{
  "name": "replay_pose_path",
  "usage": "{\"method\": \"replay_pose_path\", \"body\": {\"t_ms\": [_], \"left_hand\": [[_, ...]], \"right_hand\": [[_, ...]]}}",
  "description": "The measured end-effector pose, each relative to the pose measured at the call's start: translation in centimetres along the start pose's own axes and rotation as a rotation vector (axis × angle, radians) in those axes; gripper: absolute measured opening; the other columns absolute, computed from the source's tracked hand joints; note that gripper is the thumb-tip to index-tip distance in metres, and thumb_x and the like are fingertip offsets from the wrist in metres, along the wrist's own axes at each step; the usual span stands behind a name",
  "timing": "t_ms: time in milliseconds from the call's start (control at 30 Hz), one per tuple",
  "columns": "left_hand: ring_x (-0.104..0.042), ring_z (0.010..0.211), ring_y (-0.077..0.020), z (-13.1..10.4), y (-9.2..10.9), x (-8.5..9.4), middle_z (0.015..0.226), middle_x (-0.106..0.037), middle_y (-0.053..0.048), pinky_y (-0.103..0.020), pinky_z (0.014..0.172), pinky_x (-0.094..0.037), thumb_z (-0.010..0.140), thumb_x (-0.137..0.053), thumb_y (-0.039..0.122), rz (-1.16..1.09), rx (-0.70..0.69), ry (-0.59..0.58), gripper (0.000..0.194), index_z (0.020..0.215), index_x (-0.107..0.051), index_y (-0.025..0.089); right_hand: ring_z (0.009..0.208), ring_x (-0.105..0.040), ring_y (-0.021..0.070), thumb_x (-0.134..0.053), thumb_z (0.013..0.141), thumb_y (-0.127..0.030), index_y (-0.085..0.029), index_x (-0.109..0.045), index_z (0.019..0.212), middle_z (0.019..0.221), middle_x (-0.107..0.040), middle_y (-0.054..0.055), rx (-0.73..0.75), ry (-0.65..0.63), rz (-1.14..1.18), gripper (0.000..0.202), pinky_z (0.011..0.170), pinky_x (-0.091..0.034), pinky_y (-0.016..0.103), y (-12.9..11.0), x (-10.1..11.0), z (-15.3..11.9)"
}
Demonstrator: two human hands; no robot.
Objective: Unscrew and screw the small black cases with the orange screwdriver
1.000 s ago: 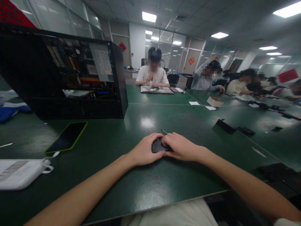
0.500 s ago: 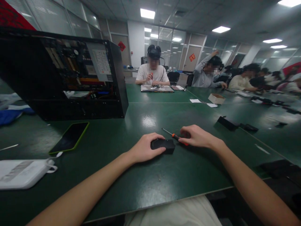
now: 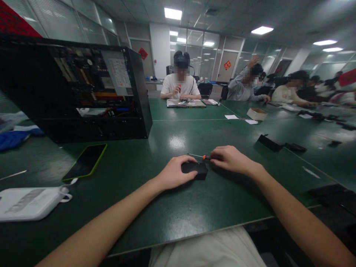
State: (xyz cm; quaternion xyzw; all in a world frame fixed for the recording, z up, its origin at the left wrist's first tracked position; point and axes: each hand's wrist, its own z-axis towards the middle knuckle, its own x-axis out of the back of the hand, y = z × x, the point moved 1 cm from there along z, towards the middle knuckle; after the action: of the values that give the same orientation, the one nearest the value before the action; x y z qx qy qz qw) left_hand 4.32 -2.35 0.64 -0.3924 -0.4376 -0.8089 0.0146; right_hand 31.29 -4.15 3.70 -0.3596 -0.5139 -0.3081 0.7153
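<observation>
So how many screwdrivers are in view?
1 clearly: the screwdriver in the right hand, just beyond the black box. The person opposite holds an orange tool, too small to identify; others may be hidden.

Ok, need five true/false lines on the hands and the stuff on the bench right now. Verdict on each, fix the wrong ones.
1. The left hand has its thumb and fingers around a black block. True.
2. The right hand holds a pair of scissors. False: it holds a screwdriver.
3. The phone lies left of the left hand, screen up. True.
4. The computer case is fully closed on the side facing the camera. False: that side is open and parts show inside.
5. The small open box is nearer the camera than the phone. False: it is farther away.
</observation>
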Motion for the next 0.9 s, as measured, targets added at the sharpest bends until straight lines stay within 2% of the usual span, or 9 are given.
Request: {"method": "replay_pose_path", "body": {"t_ms": [133, 233, 300, 433, 533, 633, 800, 900], "left_hand": [[-0.071, 0.103, -0.0253, 0.0, 0.0, -0.1, 0.112, -0.077, -0.005, -0.037, 0.094, -0.053, 0.082, -0.075, 0.029, -0.04, 0.012, -0.014, 0.033, 0.113, -0.075, 0.02], [-0.071, 0.103, -0.0251, 0.1, 0.0, -0.1, 0.113, -0.077, -0.005, -0.037, 0.094, -0.053, 0.083, -0.075, 0.03, -0.044, 0.002, -0.026, 0.032, 0.113, -0.076, 0.02], [-0.072, 0.102, -0.025, 0.1, 0.0, 0.0, 0.113, -0.077, -0.006, -0.037, 0.093, -0.053, 0.082, -0.075, 0.03, -0.04, -0.008, -0.035, 0.033, 0.114, -0.076, 0.02], [-0.071, 0.102, -0.0246, 0.3, -0.1, 0.0, 0.113, -0.076, -0.006, -0.036, 0.093, -0.053, 0.083, -0.075, 0.029, -0.038, -0.048, -0.052, 0.034, 0.115, -0.075, 0.02], [-0.071, 0.103, -0.0245, 0.4, -0.3, 0.0, 0.114, -0.076, -0.006, -0.036, 0.093, -0.053, 0.083, -0.075, 0.03, -0.041, -0.056, -0.061, 0.034, 0.116, -0.075, 0.02], [-0.071, 0.103, -0.0246, 0.4, -0.4, 0.0, 0.114, -0.076, -0.006, -0.036, 0.093, -0.053, 0.083, -0.075, 0.03, -0.041, -0.067, -0.059, 0.034, 0.116, -0.075, 0.02], [-0.071, 0.101, -0.024, 0.5, -0.4, 0.1, 0.113, -0.076, -0.006, -0.035, 0.092, -0.053, 0.084, -0.074, 0.03, -0.018, -0.092, -0.06, 0.033, 0.116, -0.075, 0.021], [-0.07, 0.1, -0.0235, 0.5, -0.4, 0.1, 0.111, -0.075, -0.006, -0.034, 0.092, -0.052, 0.084, -0.074, 0.029, -0.01, -0.103, -0.067, 0.032, 0.115, -0.075, 0.02]], "right_hand": [[0.099, -0.069, 0.0212, -0.064, 0.097, -0.037, -0.019, -0.074, 0.102, 0.109, -0.072, 0.009, -0.032, 0.367, 0.171, 0.021, 0.088, -0.053, 0.035, 0.0, 2.6, -0.5], [0.094, -0.072, 0.0216, -0.069, 0.094, -0.042, -0.02, -0.07, 0.106, 0.103, -0.074, 0.007, -0.114, 0.572, 0.263, 0.025, 0.082, -0.056, 0.034, -0.6, 4.0, -1.0], [0.085, -0.072, 0.0198, -0.069, 0.094, -0.044, -0.02, -0.067, 0.105, 0.097, -0.074, 0.005, -0.144, 0.647, 0.261, 0.026, 0.074, -0.055, 0.031, -1.4, 4.4, -1.0], [0.075, -0.069, 0.0159, -0.064, 0.098, -0.041, -0.022, -0.062, 0.103, 0.091, -0.071, 0.003, -0.081, 0.62, 0.221, 0.02, 0.069, -0.054, 0.028, -3.4, 4.7, -0.2], [0.08, -0.07, 0.0173, -0.063, 0.098, -0.039, -0.022, -0.06, 0.108, 0.095, -0.071, 0.004, -0.031, 0.57, 0.204, 0.02, 0.073, -0.056, 0.03, -4.2, 4.7, 0.7], [0.087, -0.07, 0.0189, -0.062, 0.098, -0.038, -0.022, -0.058, 0.113, 0.097, -0.071, 0.005, 0.0, 0.548, 0.177, 0.022, 0.075, -0.056, 0.03, -4.5, 4.7, 1.3], [0.084, -0.069, 0.0175, -0.06, 0.099, -0.034, -0.022, -0.056, 0.116, 0.095, -0.071, 0.004, 0.017, 0.508, 0.151, 0.021, 0.075, -0.054, 0.029, -4.4, 4.9, 1.4], [0.084, -0.069, 0.0174, -0.059, 0.099, -0.033, -0.02, -0.059, 0.113, 0.097, -0.071, 0.005, 0.033, 0.435, 0.155, 0.019, 0.075, -0.053, 0.028, -4.6, 5.6, 1.5]]}}
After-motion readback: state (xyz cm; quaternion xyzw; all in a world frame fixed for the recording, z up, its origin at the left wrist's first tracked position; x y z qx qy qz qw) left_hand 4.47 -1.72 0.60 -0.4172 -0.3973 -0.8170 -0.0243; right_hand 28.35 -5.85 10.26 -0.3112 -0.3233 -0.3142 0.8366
